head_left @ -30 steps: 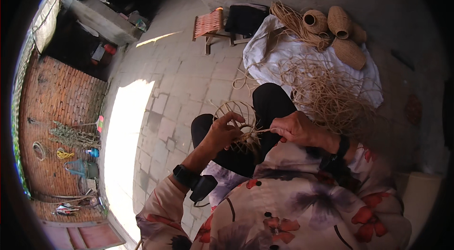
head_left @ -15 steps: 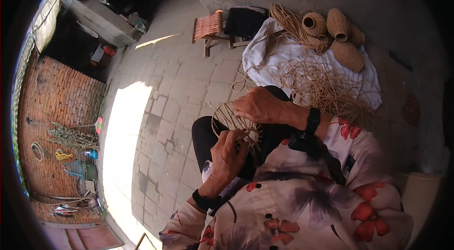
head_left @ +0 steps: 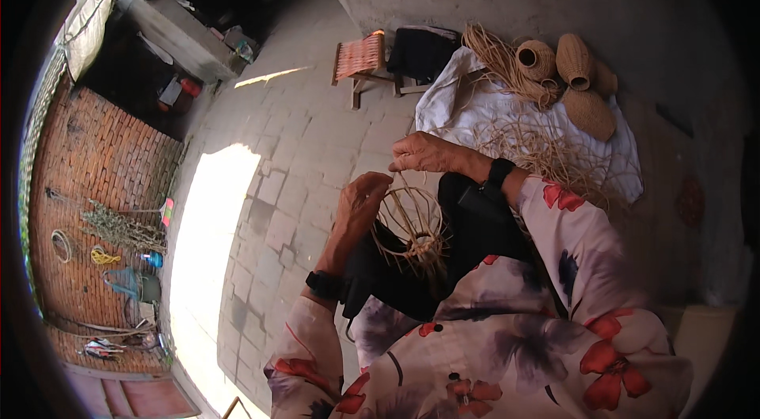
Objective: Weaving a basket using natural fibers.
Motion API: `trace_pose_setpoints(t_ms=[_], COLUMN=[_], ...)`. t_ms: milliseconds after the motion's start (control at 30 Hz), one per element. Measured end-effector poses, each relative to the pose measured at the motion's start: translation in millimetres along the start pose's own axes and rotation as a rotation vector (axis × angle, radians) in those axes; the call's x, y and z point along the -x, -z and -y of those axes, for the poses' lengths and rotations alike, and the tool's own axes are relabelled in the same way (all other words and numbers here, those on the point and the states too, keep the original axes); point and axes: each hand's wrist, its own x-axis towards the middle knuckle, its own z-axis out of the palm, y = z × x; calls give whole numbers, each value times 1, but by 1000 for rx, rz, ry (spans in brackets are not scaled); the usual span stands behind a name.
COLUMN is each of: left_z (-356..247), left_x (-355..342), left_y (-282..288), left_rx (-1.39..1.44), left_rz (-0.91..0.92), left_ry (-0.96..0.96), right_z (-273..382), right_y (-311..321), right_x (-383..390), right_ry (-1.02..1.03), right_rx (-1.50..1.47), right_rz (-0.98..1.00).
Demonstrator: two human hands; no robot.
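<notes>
An unfinished woven basket (head_left: 421,247) of tan cord, its bare ribs spreading in a round cage, rests between my knees on dark trousers. Over its far rim my right hand (head_left: 427,153) is closed, thumb and fingertips pinching a thin cord that seems to run down to the ribs. Just left of it, my left hand (head_left: 360,201) has its fingers bent together, tips close to the same cord. Whatever those left fingers hold is too small to make out. Neither hand touches the woven base, where short cord ends hang toward me.
A white cloth (head_left: 443,108) on the right carries loose cord (head_left: 546,148), a cord bundle (head_left: 495,55) and several finished vase-shaped baskets (head_left: 574,59). Beyond stand a red-slatted stool (head_left: 360,59) and a seat with black fabric (head_left: 423,52). A brick wall (head_left: 103,150) rises at left.
Both hands have moved off the basket's ribs and base to beyond its far rim, leaving the cage in plain sight. The right hand now draws a cord upward; the view has shifted slightly.
</notes>
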Motion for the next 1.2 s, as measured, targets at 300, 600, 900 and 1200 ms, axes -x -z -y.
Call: trace_pose_setpoints(t_ms=[300, 600, 900, 1200], left_z=[-3, -12, -25, 9], left_x=[-16, -22, -33, -61], left_y=[-18, -23, -7, 2], left_rx=[54, -132, -346, -168], left_rz=[-10, -5, 230, 627], left_ry=[36, 19, -146, -146], right_z=[-9, -39, -40, 37], right_y=[-13, -30, -29, -16], right_x=[8, 6, 10, 70], right_ry=[16, -96, -206, -47], right_rx=[-97, -30, 115, 132], right_rz=[-40, -68, 107, -354])
